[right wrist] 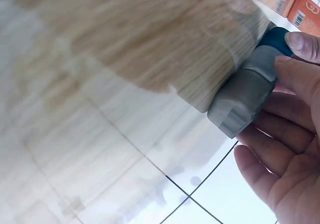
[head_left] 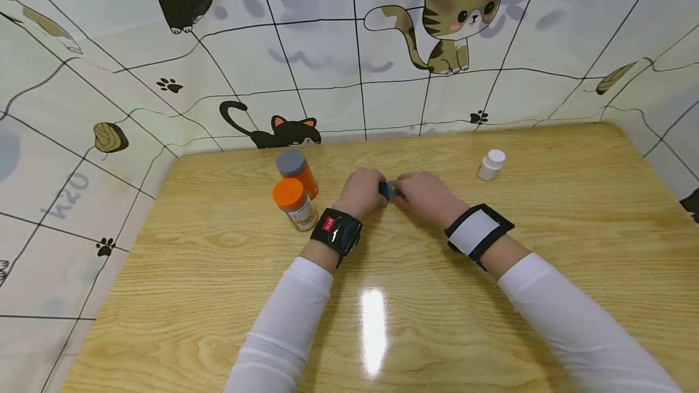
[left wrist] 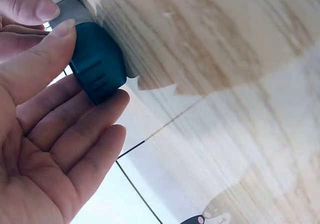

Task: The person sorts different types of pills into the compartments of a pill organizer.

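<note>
A small bottle with a teal cap and a greyish body lies on its side at the table's surface, between both hands. My left hand pinches the cap, thumb on the near side and fingertips against the other. From the right, my right hand holds the grey body between thumb and fingers. In the head view the hands hide most of this bottle. Left of my left hand stand an orange pill bottle with a grey lid and a clear-sided bottle with an orange lid.
A small white bottle stands upright toward the back right. The wooden table ends at the back against a cat-patterned cloth, which also hangs at both sides.
</note>
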`<state>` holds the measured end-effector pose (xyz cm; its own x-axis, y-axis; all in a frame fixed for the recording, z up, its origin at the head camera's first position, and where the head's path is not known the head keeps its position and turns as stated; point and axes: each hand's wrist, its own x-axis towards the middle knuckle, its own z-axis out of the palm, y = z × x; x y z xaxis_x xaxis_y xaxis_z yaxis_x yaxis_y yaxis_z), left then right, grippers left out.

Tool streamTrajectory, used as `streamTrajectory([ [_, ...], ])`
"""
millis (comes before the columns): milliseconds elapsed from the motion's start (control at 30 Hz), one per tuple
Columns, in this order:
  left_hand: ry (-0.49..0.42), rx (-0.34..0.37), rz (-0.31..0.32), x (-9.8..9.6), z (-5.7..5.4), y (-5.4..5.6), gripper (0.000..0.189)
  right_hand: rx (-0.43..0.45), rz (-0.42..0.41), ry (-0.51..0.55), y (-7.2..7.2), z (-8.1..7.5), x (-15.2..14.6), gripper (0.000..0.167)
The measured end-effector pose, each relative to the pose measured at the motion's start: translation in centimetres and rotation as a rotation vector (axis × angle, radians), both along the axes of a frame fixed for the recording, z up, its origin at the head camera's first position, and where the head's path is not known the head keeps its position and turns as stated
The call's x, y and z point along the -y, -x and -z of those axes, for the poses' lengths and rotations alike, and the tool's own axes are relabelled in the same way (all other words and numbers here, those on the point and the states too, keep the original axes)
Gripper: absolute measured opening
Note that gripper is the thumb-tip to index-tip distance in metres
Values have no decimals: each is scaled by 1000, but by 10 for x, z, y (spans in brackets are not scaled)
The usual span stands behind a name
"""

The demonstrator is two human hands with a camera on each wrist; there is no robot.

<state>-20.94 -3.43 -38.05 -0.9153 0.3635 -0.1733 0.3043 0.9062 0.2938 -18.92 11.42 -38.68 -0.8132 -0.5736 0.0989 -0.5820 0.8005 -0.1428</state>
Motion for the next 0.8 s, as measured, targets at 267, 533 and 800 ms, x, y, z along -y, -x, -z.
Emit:
streamTrajectory([
  [267, -5, -2, -6, -1, 0, 1, 36, -114, -81, -29, 0, 9, -1, 12],
  [533, -13, 13, -12, -1, -1, 2, 36, -187, -125, -94, -4, 8, -2, 15],
  [800, -2, 27, -9, -2, -3, 2, 37, -73, -75, 21, -2, 6, -4, 15],
])
